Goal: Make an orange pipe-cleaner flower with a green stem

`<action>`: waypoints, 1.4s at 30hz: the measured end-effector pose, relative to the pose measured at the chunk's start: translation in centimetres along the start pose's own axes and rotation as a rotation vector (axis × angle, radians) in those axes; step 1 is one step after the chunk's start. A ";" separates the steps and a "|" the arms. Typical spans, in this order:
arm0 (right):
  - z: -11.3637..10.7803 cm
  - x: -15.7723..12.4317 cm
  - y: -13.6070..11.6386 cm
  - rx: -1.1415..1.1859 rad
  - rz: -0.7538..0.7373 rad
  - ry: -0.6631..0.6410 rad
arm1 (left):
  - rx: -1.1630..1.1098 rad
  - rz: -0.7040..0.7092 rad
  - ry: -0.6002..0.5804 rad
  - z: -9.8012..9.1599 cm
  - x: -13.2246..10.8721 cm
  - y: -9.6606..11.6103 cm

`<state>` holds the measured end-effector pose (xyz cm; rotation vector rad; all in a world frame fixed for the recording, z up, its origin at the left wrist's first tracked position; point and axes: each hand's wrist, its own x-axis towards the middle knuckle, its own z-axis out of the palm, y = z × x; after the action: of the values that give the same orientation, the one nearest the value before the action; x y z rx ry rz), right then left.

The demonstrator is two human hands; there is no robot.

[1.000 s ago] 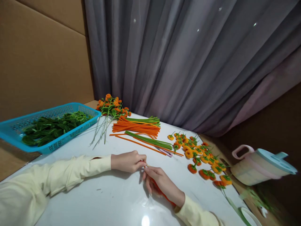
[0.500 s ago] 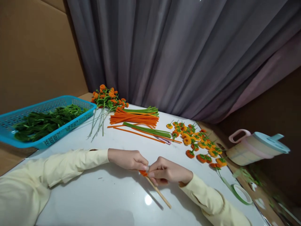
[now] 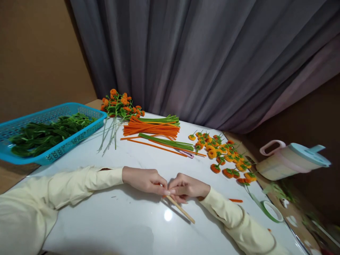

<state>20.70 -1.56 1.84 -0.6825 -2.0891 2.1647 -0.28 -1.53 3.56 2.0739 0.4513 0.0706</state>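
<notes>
Pale wooden stick (image 3: 182, 210) slants above the white table (image 3: 106, 223). The left hand (image 3: 145, 181) pinches its upper end narrowly; the right hand (image 3: 188, 186), just beside, is closed in a pinch too, but what it holds I cannot tell. Orange stems (image 3: 150, 131) lie beyond, near green stems (image 3: 166, 141).

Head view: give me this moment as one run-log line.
left hand: closed at upper end of stick; right hand: pinching beside it; stick: lower end free; basket: holding leaves
</notes>
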 end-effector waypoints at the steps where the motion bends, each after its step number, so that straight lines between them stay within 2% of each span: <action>1: 0.0 0.0 0.1 0.017 0.015 -0.002 | 0.027 0.007 -0.009 0.0 0.0 0.0; 7: -0.2 0.0 -0.1 0.057 0.026 -0.020 | 0.220 0.123 0.043 0.1 -0.1 -0.4; 12: -0.3 -0.1 -0.5 0.112 0.035 -0.087 | 0.360 0.303 0.151 1.4 -0.3 -1.3; 18: 0.7 0.4 -0.2 0.201 0.054 -0.255 | 0.721 0.688 0.334 2.9 0.0 -2.0; 20: 1.2 0.6 0.0 0.236 0.058 -0.275 | 0.786 0.808 0.390 2.9 0.2 -2.0; 22: 1.5 0.7 0.1 0.286 0.043 -0.265 | 0.797 0.869 0.445 2.7 0.3 -1.9; 27: 1.5 0.4 0.2 0.448 -0.012 -0.141 | 0.704 0.825 0.605 2.5 0.3 -2.0; 30: 1.3 0.4 0.3 0.470 -0.041 -0.128 | 0.690 0.807 0.660 2.6 0.3 -2.0; 37: 1.6 0.8 0.4 0.548 -0.106 -0.120 | 0.822 0.797 0.583 2.2 0.1 -2.4; 42: 1.6 1.0 0.4 0.570 -0.134 -0.101 | 0.834 0.767 0.597 2.1 -0.1 -2.6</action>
<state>19.40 -2.74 1.15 -0.3661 -1.3775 2.5683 -0.60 -2.10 0.25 2.9332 -0.0292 1.1423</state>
